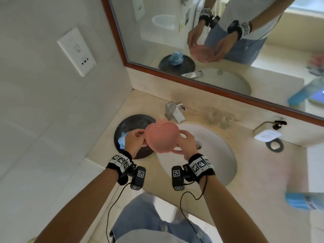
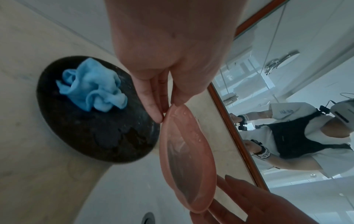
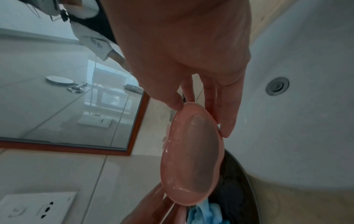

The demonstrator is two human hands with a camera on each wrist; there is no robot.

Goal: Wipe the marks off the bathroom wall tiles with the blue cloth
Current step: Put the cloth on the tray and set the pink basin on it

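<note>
Holding a pink dish (image 1: 162,137) between them over the sink (image 1: 219,155), left hand (image 1: 134,142) and right hand (image 1: 185,143) pinch its rim. Left wrist: blue cloth (image 2: 91,91) lies crumpled on a dark round tray (image 2: 91,133) (wet patches). Right wrist: thumb and fingers (image 3: 228,121) clamp the dish edge

Both my forearms out front, wrists banded. My left hand (image 1: 134,140) and right hand (image 1: 185,142) pinch dish (image 1: 161,137) rim, fingers underneath.
</note>
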